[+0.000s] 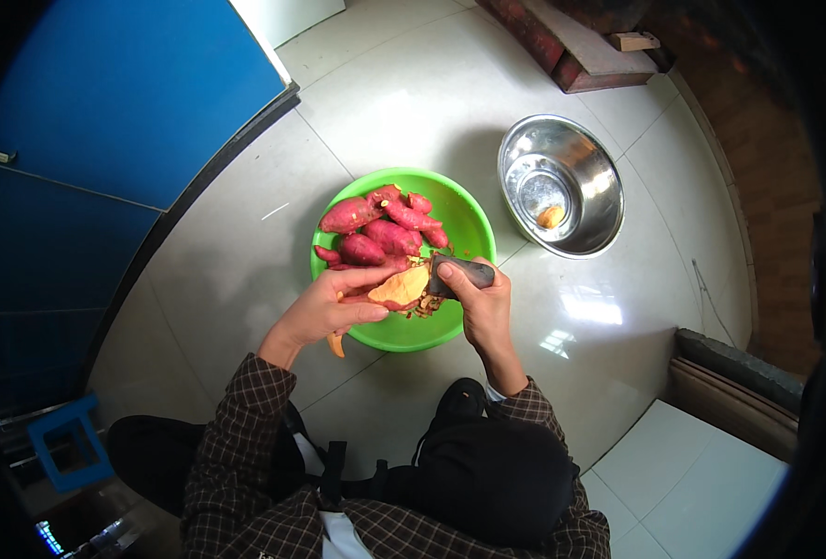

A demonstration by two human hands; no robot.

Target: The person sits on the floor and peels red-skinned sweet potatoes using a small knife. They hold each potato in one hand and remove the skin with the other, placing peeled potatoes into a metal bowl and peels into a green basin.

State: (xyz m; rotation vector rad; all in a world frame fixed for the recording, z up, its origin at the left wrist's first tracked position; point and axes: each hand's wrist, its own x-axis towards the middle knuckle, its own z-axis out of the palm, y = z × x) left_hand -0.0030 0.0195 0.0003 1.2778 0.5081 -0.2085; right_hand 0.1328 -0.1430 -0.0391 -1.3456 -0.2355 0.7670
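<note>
My left hand [322,307] grips a partly peeled sweet potato [400,286], its orange flesh bare on top and red skin left below. My right hand [484,300] holds a dark-handled tool [465,274], its thumb on top; the tool's end meets the right end of the sweet potato, and its working edge is hidden. Both hands are over the near part of a green plastic basin [479,209]. Several unpeeled red sweet potatoes [392,237] lie in the basin, with peelings [427,306] below the tool. The tapered orange end of a piece shows under my left hand.
A steel basin [598,202] with one peeled piece [550,216] inside stands on the tiled floor at the right. Blue cabinets [126,91] line the left side. A blue stool [70,447] is at lower left, and a reddish box-like object [580,63] at upper right.
</note>
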